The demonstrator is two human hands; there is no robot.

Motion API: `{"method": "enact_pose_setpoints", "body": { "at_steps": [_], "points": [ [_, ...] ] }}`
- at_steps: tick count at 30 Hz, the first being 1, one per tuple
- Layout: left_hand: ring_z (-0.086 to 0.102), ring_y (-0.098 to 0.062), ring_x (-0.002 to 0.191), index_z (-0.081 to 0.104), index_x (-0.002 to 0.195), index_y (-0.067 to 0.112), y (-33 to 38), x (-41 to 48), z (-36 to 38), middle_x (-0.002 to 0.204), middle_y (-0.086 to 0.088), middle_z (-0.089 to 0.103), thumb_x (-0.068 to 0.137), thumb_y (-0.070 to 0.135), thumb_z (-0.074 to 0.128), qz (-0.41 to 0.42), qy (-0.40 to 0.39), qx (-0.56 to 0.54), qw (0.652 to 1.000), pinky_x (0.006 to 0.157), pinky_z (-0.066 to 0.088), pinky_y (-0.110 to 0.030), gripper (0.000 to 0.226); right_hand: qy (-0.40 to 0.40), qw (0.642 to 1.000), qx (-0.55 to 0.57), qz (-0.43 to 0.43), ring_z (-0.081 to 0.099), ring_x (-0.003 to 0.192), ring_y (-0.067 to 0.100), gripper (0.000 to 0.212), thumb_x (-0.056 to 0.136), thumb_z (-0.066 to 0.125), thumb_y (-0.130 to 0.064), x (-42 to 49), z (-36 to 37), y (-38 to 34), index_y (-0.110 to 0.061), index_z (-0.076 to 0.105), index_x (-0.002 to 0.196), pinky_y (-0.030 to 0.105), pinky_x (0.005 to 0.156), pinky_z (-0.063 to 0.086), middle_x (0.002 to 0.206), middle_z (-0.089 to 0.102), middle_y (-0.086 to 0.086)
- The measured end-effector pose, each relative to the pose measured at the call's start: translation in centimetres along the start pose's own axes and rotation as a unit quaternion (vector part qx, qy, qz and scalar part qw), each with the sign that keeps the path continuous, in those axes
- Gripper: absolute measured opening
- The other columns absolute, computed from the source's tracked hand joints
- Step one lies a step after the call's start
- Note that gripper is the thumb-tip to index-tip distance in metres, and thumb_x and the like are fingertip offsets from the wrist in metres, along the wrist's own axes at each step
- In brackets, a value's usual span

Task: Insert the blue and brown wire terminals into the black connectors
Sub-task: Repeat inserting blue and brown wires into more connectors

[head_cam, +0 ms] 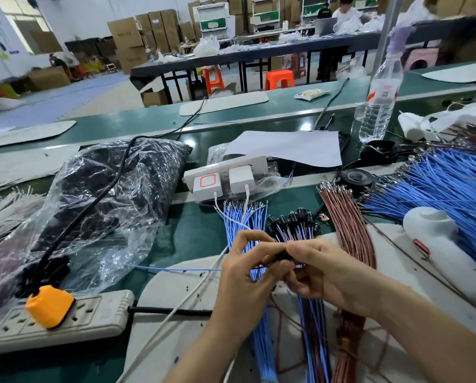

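Black plastic connector [282, 255]: small, and right there between your two hands, caught at the fingertips above the pale mat [176, 294].
Right hand [325, 272]: your fingers are curled in, pinching the connector from the right.
Left hand [242, 275]: fingers bent, pinching a single thin blue wire [176, 269], which trails off left over the green worktop [192, 233].
Loose blue wires [245, 217]: fanned out just behind your left hand, with the metal terminals pointing away from you.
Cluster of black connectors [292, 219]: sitting just beyond your knuckles, with blue and brown leads running back toward you.
Brown wire bundle [342, 217]: lying just right of that cluster.
Big blue wire heap [438, 183]: spread across the far right of the worktop.
Grey power strip [73, 324]: near left, with a chunky orange plug [50, 305] seated in it.
Crinkled clear plastic bag [107, 194]: behind the strip, with dark contents inside.
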State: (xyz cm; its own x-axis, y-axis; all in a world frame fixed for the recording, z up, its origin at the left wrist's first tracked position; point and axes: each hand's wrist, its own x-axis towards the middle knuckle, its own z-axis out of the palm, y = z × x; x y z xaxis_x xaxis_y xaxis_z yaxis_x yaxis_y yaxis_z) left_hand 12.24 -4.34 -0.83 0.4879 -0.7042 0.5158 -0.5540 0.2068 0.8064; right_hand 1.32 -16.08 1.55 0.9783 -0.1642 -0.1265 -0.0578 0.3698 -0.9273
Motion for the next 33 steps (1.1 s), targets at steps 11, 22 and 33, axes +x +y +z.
{"method": "enact_pose_setpoints", "body": {
  "at_steps": [11, 22, 33],
  "points": [
    [0.064, -0.016, 0.075, 0.062, 0.116, 0.045, -0.1, 0.1, -0.1, 0.096, 0.012, 0.055, 0.083, 0.033, 0.066, -0.066, -0.015, -0.075, 0.995, 0.066, 0.052, -0.027, 0.036, 0.009, 0.997, 0.072, -0.039, 0.053, 0.062, 0.011, 0.06, 0.053, 0.091, -0.044, 0.4, -0.6, 0.4, -0.003, 0.074, 0.093, 0.016, 0.055, 0.048, 0.077, 0.058, 0.012],
    [0.047, -0.006, 0.045, 0.07, 0.097, 0.031, 4.4, 0.0, -1.9, 0.075, -0.002, 0.07, 0.092, 0.005, 0.059, -0.162, -0.218, 0.068, 0.96, 0.05, 0.043, -0.017, 0.029, 0.357, 0.87, 0.271, -0.205, 0.046, 0.04, 0.002, 0.019, 0.093, 0.053, -0.029, 0.9, -7.9, -2.2, -0.011, 0.06, 0.092, 0.011, 0.034, 0.034, 0.064, 0.061, 0.0],
    [0.052, -0.03, 0.102, 0.061, 0.109, 0.001, 10.8, -2.8, -1.6, 0.107, -0.018, 0.055, 0.091, 0.037, 0.047, -0.148, -0.547, 0.298, 0.768, 0.079, 0.039, -0.032, 0.042, 0.313, 0.927, -0.162, -0.131, 0.062, 0.054, 0.007, 0.06, 0.091, 0.053, 0.008, 1.9, -4.6, -0.1, -0.009, 0.034, 0.146, 0.016, 0.053, 0.051, 0.092, 0.067, 0.011]
  ]
}}
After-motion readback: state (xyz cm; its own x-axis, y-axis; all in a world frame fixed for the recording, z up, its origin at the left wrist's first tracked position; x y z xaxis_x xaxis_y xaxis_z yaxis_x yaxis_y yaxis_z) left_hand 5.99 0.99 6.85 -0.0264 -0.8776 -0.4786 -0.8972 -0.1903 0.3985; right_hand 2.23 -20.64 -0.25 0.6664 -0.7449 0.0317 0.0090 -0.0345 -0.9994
